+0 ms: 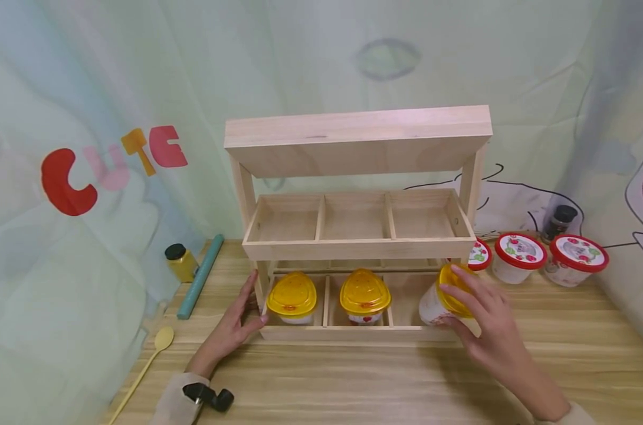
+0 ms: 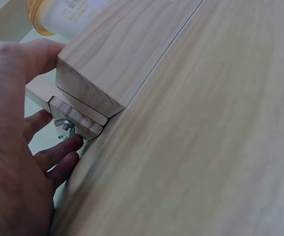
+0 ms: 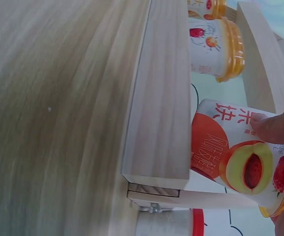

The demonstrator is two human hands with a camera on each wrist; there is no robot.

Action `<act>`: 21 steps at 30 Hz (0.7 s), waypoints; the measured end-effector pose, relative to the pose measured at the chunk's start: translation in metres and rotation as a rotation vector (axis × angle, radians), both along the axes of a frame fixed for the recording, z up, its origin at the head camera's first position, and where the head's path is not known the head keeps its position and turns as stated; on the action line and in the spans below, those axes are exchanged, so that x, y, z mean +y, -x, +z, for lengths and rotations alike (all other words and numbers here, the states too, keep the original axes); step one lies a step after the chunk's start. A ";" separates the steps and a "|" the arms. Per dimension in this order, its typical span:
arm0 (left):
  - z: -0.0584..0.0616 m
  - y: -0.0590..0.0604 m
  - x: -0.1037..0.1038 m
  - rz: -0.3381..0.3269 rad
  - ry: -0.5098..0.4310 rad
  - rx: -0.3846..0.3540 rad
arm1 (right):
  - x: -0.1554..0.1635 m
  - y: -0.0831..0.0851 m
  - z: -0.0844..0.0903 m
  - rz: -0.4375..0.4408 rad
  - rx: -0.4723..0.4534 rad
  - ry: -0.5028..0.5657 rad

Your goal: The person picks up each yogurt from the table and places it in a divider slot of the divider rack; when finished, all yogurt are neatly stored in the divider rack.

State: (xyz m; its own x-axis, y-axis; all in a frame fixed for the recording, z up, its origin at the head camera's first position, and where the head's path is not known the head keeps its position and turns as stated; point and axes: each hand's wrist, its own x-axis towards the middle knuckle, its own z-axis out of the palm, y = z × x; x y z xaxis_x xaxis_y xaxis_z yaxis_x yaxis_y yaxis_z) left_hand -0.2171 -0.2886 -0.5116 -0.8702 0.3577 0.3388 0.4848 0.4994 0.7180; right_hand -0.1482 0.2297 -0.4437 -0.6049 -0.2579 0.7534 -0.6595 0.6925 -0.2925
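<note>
A wooden two-tier rack [image 1: 358, 248] stands on the table. Two yellow-lidded cups [image 1: 292, 298] [image 1: 365, 297] sit in its lower left and middle compartments. My right hand [image 1: 481, 313] grips a third yellow-lidded cup [image 1: 440, 298], tilted, at the lower right compartment; the right wrist view shows my fingertip on its printed fruit label [image 3: 230, 162]. My left hand [image 1: 236, 321] rests with fingers against the rack's lower left corner [image 2: 83, 110], thumb on the front rail, fingers by a wing nut [image 2: 64, 127].
Three red-lidded cups [image 1: 518, 257] and a dark-capped jar [image 1: 560, 221] stand right of the rack. On the left lie a yellow jar [image 1: 180, 261], a teal stick [image 1: 200, 283] and a yellow spoon [image 1: 151, 354]. The rack's upper tier holds nothing.
</note>
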 end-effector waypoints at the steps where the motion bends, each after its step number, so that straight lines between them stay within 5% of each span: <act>1: 0.000 0.000 0.000 0.000 0.002 0.000 | -0.001 0.002 -0.002 0.001 0.005 -0.005; 21: 0.001 -0.001 0.000 0.005 0.016 0.003 | -0.027 0.022 -0.021 0.012 0.026 -0.163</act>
